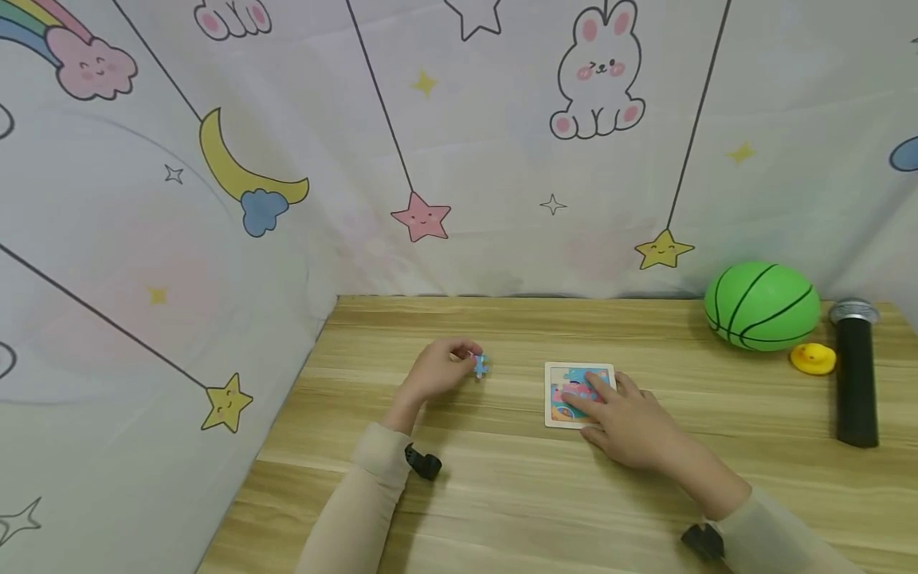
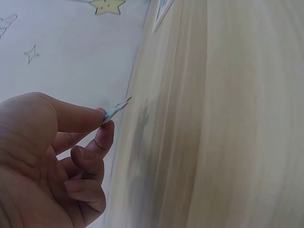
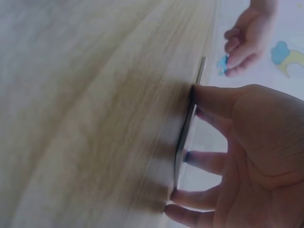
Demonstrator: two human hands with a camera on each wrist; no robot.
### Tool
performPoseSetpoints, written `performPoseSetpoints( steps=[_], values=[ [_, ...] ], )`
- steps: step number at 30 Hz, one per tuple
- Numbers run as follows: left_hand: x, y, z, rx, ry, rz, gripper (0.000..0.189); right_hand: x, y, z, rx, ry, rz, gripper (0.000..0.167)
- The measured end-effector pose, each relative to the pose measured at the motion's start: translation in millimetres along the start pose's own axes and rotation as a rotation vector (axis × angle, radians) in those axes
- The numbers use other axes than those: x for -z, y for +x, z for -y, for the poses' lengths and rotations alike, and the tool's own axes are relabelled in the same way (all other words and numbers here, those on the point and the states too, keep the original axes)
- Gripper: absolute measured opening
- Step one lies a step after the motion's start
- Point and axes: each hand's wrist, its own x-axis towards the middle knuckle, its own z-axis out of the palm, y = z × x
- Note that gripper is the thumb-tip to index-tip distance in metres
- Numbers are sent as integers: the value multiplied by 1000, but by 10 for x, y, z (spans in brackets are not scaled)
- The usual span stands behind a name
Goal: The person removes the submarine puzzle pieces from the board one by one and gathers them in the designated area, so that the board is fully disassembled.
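Note:
My left hand [image 1: 439, 371] pinches a small blue jigsaw piece [image 1: 480, 366] between thumb and index finger. In the left wrist view the puzzle piece [image 2: 116, 110] is seen nearly edge-on, above the wood, the other fingers curled below. To the right, a square picture puzzle [image 1: 548, 399] with a white border lies flat on the table; pink and blue pieces fill part of it, and a pale gap shows near its top left. My right hand [image 1: 634, 426] rests spread over its right side, two fingertips on the picture and the thumb at the near edge, covering part of it.
The wooden table [image 1: 502, 502] meets a printed cloth backdrop [image 1: 488, 263] behind and at the left. At the back right sit a green ball [image 1: 762, 307], a yellow rubber duck [image 1: 814, 359] and a black microphone [image 1: 857, 383].

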Motion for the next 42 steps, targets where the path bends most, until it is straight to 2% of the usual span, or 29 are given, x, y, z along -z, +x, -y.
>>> performPoseSetpoints(
  steps=[4,8,13,18,24,29,34,42],
  values=[
    [91,-40,114,51,-4,-24,15,10,2,4,6,0,-1,52],
    [127,-50,196,74,-3,-29,14,20,1,9,9,-1,1,51],
    [134,-65,228,89,12,-21,14,7,-3,1,13,-1,3,52],
    [130,-75,212,109,70,-19,14,-11,1,-2,0,4,13,52],
    [121,-70,201,98,127,-32,15,-24,-1,-8,-3,9,13,52],
    [109,-61,184,58,171,-71,19,-39,-23,-22,-6,11,0,54],
    [62,-50,36,18,166,-75,23,-20,-69,-38,-34,-3,-17,57],
    [-156,49,-326,-24,144,1,26,45,-94,-40,-48,10,12,56]
  ],
)
